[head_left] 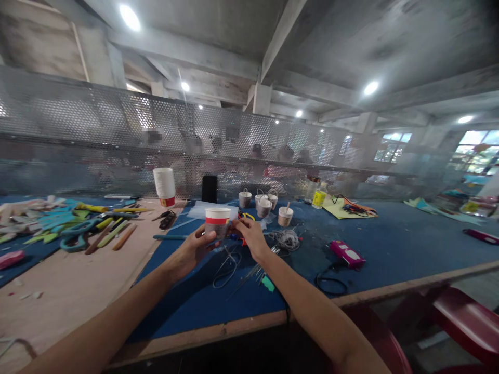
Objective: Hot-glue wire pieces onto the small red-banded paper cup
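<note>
A paper cup (217, 223) with a white top, a red band and a grey lower part is held upright above the blue table by my left hand (198, 246). My right hand (249, 236) is at the cup's right side, its fingers pinched together; whatever they grip is hidden. Grey string (228, 267) loops on the table below the cup. Just right of my right hand lies a tangle of grey cord (286, 239). Thin metal rods (255, 271) lie under my right wrist. Yellow and red tool handles show partly behind my right hand.
Small grey cups (264, 206) with loop handles stand behind my hands, near another cup (285, 216) holding a stick. A stack of paper cups (164, 186), a phone (209, 189) and scissors (78, 234) are leftward. A yellow-labelled bottle (319, 196) and purple box (346, 253) are rightward.
</note>
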`<state>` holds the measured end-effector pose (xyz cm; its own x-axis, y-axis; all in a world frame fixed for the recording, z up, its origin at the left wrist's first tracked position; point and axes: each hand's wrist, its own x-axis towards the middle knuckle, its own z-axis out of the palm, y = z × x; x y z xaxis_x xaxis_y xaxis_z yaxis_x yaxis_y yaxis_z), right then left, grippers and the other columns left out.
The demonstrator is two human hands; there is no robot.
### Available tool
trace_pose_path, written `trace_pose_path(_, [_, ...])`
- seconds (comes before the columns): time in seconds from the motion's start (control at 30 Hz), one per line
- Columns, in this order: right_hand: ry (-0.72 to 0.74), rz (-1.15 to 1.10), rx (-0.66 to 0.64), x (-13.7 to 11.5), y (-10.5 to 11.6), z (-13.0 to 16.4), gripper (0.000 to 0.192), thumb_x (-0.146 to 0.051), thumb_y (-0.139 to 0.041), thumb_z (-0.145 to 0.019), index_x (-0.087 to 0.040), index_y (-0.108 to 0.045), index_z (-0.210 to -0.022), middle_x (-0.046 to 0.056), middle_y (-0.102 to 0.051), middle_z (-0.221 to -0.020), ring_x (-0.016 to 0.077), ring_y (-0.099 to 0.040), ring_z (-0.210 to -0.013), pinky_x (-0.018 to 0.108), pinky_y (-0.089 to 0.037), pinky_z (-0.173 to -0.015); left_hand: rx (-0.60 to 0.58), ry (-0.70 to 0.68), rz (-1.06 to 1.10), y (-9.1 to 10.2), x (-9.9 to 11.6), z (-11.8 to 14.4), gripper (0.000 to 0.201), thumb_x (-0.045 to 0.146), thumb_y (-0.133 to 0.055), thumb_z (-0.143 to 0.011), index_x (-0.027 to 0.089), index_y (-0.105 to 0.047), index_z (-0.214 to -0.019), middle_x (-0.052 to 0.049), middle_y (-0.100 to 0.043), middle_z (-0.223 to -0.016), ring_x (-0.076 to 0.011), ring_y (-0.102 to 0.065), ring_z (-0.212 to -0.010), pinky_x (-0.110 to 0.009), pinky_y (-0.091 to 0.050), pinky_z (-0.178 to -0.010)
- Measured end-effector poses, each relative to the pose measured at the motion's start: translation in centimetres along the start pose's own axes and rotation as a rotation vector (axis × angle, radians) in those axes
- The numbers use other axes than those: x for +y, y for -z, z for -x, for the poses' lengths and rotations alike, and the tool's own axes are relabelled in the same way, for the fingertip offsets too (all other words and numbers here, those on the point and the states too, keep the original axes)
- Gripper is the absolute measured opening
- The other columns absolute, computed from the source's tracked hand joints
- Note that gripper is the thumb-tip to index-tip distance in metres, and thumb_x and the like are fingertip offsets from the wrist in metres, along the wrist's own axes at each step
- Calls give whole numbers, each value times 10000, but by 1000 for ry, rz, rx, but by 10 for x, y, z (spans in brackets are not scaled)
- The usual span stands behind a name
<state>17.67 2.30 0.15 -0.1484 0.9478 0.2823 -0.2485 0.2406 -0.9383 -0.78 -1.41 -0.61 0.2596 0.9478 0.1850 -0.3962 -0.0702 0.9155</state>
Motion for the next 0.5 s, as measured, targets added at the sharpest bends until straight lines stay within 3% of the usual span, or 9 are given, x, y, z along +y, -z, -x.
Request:
trace_pose_path(0.2, [-4,-6,-6,1,0,0,290,-465,-777,-705,-202,-654,-702,-4,-680,-699,200,-687,-724,336,-525,-800,-42,6,-8,4,-3,-1,382,344,-750,-847,265,-729,-1220,-99,-693,-1328,-276,-614,-1226,-388,-460,-1008])
trace_pose_path(0.5, [12,56,-14,1,2,1,276,-462,-746,-743,-199,-669,-704,-4,-664,-664,176,-635,-686,299,-492,-737,-53,25,1,4,-2,0,468,352,-789,-807,222,-721,-1252,-126,-685,-1339,-320,-582,-1280,-405,-469,-1018])
